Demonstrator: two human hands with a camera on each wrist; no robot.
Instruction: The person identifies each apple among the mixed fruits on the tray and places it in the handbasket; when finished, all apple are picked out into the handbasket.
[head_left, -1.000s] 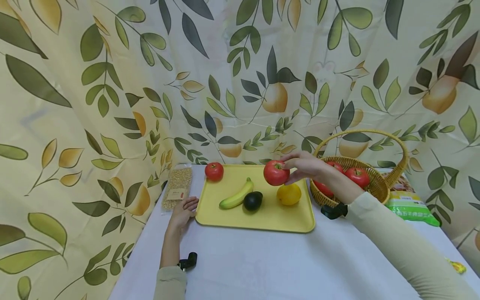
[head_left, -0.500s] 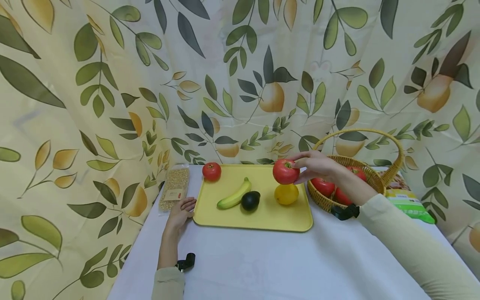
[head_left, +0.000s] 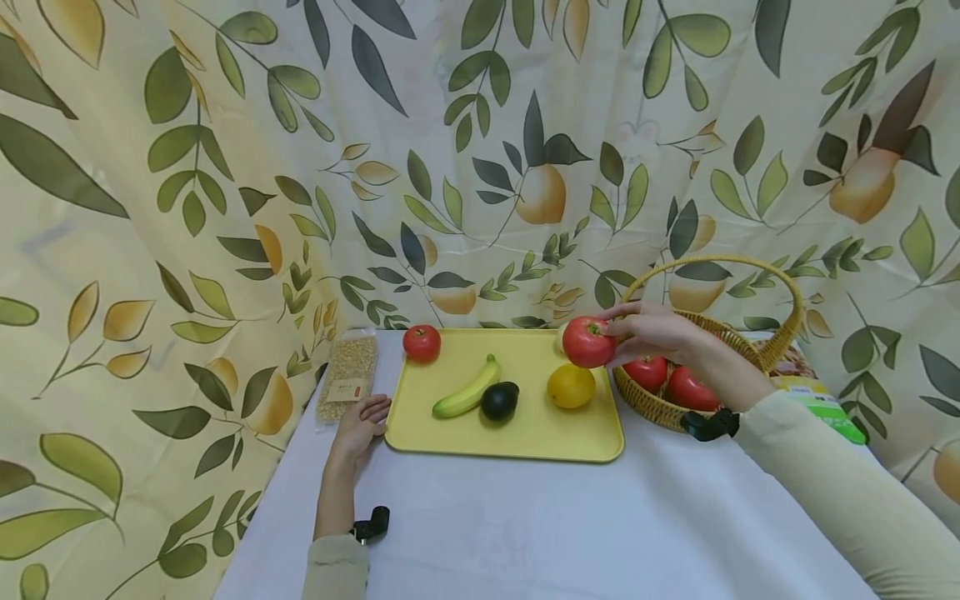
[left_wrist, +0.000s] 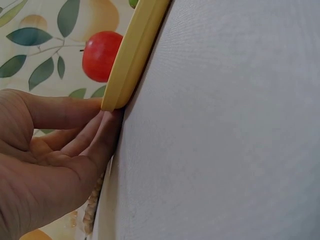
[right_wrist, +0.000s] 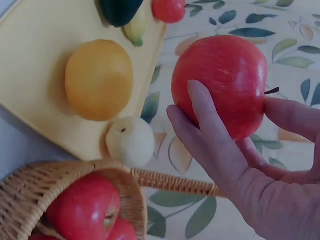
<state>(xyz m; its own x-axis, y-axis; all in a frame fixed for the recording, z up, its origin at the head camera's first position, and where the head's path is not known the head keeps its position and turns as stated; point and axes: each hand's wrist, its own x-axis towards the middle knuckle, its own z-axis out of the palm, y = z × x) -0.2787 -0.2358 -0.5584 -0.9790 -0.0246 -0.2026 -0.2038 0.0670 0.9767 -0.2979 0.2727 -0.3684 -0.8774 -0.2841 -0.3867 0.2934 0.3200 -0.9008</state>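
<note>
In the head view, my right hand (head_left: 652,332) holds a red apple (head_left: 588,342) in the air over the right part of the yellow tray (head_left: 510,446), beside the wicker basket. The right wrist view shows fingers and thumb around the apple (right_wrist: 220,85), its dark stem near one fingertip. My left hand (head_left: 362,429) rests at the tray's left edge; in the left wrist view its fingertips touch the rim (left_wrist: 131,60). On the tray are a banana (head_left: 467,393), a dark avocado (head_left: 499,402), a yellow lemon-like fruit (head_left: 571,386), a pale round fruit (right_wrist: 131,141) and another red apple (head_left: 422,343).
The wicker basket (head_left: 636,402), with a tall arched handle, holds several red apples (head_left: 690,388). A bag of pale beans or kernels (head_left: 352,367) lies left of the tray, and a green-and-white packet (head_left: 821,408) lies right of the basket. A patterned curtain hangs behind.
My right hand has carried the apple rightward toward the basket, and the pale fruit behind it has come partly into sight. The left hand stays at the tray edge.
</note>
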